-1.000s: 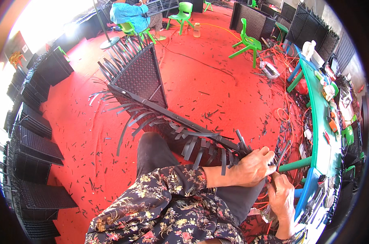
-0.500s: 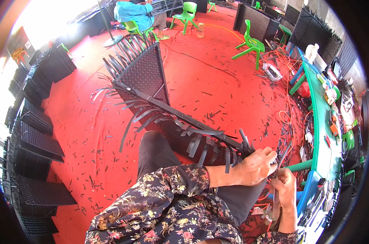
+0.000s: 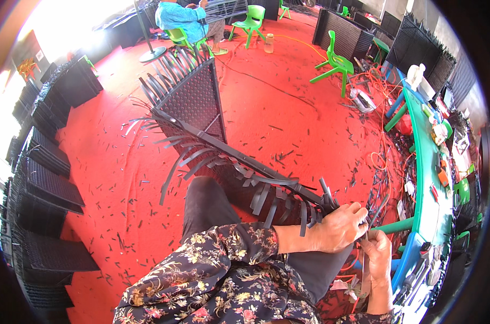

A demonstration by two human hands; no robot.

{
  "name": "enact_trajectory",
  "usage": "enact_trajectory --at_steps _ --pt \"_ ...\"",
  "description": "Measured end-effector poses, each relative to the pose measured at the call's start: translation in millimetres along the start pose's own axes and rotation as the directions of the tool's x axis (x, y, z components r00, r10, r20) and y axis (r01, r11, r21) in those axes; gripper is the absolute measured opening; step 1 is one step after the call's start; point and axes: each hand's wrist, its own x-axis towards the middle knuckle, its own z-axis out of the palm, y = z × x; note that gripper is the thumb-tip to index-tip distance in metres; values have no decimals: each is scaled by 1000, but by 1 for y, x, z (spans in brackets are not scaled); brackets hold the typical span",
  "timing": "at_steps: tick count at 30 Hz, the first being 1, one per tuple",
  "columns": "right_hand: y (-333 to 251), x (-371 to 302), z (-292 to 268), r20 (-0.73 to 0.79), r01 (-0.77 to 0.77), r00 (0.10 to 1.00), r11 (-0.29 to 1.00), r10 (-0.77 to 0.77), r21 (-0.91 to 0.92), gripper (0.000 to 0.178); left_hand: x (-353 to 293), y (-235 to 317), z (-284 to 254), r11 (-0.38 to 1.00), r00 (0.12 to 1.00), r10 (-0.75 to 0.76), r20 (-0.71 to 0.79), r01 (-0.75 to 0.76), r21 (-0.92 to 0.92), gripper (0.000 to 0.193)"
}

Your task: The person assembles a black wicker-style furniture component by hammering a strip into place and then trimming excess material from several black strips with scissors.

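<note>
A dark woven plastic frame (image 3: 231,154) lies slantwise across my legs, loose flat strips sticking out along its edges. At its near right corner my left hand (image 3: 339,229) is closed, fingertips pinching where a plastic strip meets the frame; the exact grip is partly hidden. Just right of it, my right hand (image 3: 377,254) pinches the same grey plastic strip (image 3: 366,278) between thumb and fingers. The strip's tail hangs down past my right wrist.
A green table (image 3: 417,140) with tools and small items curves along the right. Woven panels (image 3: 59,254) are stacked at left. Green chairs (image 3: 337,62) and a seated person in blue (image 3: 180,21) are farther off. Black scraps and cords litter the red floor (image 3: 266,102).
Both hands have dropped slightly, staying close together at the frame's corner. The view has shifted a little, and both hands remain closed.
</note>
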Motion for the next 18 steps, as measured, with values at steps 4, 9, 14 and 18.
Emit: enact_trajectory --at_steps 4,9,14,18 --pt "-4 0 0 -5 8 1000 1000 -8 -28 13 0 1 -2 1000 1000 3 -2 -3 2 33" --pt "-1 6 -4 -17 -7 1000 999 6 -53 20 -1 2 1 1000 1000 -1 -11 1 21 33" --pt "6 7 -10 -43 117 990 942 -138 -315 33 -1 2 -1 1000 1000 3 -5 -3 14 30" --pt "4 6 -3 -78 183 968 885 -238 -428 34 -1 2 1 1000 1000 8 -17 -8 12 27"
